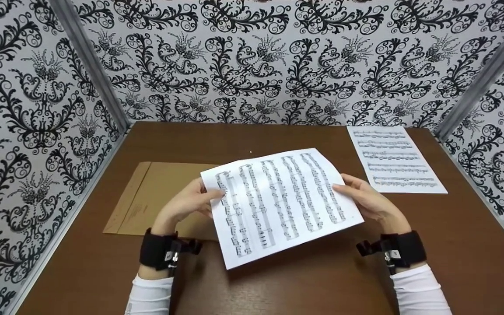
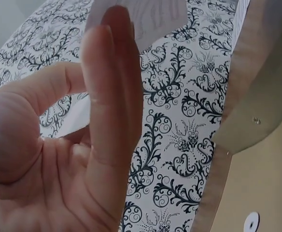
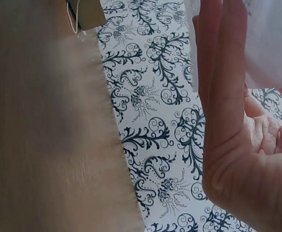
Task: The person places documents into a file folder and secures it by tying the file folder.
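A sheet of music point(image 1: 278, 205) is held up over the table, turned sideways so its staves run nearly upright, with a slight bend along its top. My left hand point(image 1: 188, 201) pinches its left edge, thumb on the printed face and fingers behind. At the opposite edge my right hand point(image 1: 370, 201) pinches it the same way. In the left wrist view, part of the sheet point(image 2: 158, 21) shows beyond the fingers. The right wrist view has the sheet's pale back point(image 3: 271, 43) beside the fingers.
A brown envelope point(image 1: 160, 192) lies on the left of the wooden table point(image 1: 287, 284), partly behind the held sheet. Its button point(image 2: 251, 222) shows in the left wrist view. Another music sheet point(image 1: 396, 159) lies at the back right. Patterned walls point(image 1: 252, 65) enclose the table.
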The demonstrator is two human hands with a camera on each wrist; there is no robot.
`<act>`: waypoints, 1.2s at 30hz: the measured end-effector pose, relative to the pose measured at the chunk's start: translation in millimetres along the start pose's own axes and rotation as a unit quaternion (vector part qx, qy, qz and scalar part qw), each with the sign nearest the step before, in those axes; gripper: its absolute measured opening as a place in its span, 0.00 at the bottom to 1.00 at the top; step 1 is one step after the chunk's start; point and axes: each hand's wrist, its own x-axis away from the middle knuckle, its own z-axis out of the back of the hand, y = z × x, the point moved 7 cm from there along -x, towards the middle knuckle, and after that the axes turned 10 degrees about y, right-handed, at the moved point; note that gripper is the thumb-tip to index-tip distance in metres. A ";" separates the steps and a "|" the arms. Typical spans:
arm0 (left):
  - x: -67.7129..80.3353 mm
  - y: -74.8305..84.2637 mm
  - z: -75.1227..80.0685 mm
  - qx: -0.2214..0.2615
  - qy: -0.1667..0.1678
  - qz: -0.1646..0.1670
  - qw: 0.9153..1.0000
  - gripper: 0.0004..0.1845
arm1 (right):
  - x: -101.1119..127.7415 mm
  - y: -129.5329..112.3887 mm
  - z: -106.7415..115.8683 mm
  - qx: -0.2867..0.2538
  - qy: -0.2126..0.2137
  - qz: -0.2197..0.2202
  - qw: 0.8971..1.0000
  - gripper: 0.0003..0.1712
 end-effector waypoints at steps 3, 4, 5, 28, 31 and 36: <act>-0.4 -2.2 2.8 -0.010 0.006 0.006 1.000 0.22 | -2.0 2.2 -3.2 0.011 -0.002 -0.005 1.000 0.16; -0.4 -2.9 3.6 -0.013 0.007 0.009 1.000 0.22 | -2.7 2.8 -3.7 0.015 0.000 -0.006 1.000 0.17; -0.2 -3.6 4.3 -0.017 0.008 0.012 1.000 0.22 | -3.1 3.3 -4.4 0.018 0.001 -0.009 1.000 0.17; 2.0 -3.5 -4.2 -0.027 -0.045 0.016 0.999 0.20 | -1.3 7.5 -15.4 0.032 -0.013 -0.022 0.999 0.12; 1.9 -4.5 -4.2 -0.026 -0.045 0.016 0.999 0.20 | -2.1 8.3 -15.9 0.039 -0.008 -0.022 0.999 0.12; 1.3 -6.5 -4.7 -0.036 -0.044 0.020 0.998 0.20 | -2.5 9.7 -17.5 0.049 -0.021 -0.014 0.998 0.15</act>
